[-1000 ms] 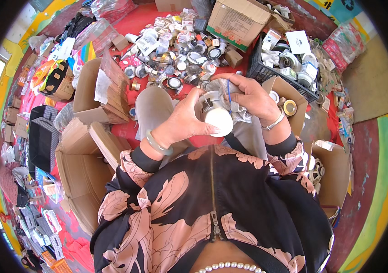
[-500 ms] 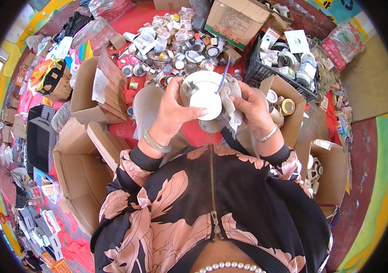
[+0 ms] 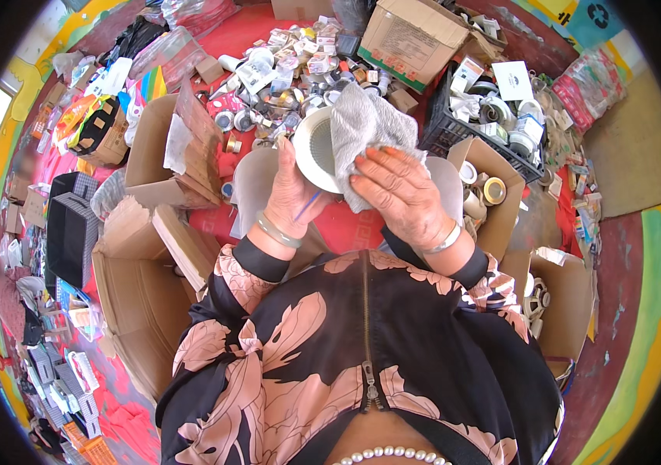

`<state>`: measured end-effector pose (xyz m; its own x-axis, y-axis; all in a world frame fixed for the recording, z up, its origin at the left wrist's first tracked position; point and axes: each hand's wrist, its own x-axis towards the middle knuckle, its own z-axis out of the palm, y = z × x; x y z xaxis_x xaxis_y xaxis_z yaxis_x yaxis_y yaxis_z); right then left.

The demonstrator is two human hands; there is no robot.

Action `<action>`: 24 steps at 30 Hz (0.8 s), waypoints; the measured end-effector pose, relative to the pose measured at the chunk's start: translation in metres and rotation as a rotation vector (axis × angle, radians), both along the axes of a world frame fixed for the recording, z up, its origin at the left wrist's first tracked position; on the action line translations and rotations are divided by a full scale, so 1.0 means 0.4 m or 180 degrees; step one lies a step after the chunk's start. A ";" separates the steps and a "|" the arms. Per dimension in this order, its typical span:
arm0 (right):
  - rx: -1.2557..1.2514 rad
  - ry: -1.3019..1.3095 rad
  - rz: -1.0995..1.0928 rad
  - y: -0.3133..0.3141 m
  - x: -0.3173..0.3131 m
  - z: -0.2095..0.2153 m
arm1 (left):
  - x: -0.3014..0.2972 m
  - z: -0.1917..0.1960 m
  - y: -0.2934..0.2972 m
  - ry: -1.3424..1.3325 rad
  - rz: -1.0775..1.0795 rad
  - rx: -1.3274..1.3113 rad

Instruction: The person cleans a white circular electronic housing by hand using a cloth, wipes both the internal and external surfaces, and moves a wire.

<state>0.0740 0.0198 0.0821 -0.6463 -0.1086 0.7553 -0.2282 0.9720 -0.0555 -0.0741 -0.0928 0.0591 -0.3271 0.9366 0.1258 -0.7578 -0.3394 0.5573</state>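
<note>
My left hand grips a white round downlight by its side, with the wide ring and grey inside of the light facing up. A thin blue strip, perhaps a wire, shows beside the palm. With its fingers pressed together, my right hand holds a grey cloth against the right side of the ring. The cloth covers that part of the light and hides my right fingertips' underside.
A heap of mixed light fittings lies beyond my knees. On the right stand a black crate of lamps and a cardboard box with round fittings. Cardboard boxes flank my left side.
The downlight has turned, so its ring opening now faces up instead of its white back. The cloth, bunched beside it before, is now spread over its right side under my right hand.
</note>
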 end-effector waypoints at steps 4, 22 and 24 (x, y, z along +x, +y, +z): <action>-0.2392 0.0001 -0.0200 -0.001 0.036 -0.003 | -0.037 -0.037 -0.016 0.0282 0.0310 -0.0052; -0.0758 -0.0172 -0.0555 -0.055 -0.102 0.056 | 0.058 -0.080 0.000 0.1254 0.0813 -0.0324; -0.1223 0.0051 -0.0700 -0.022 -0.125 0.035 | 0.054 -0.065 0.008 0.0620 0.0473 -0.0283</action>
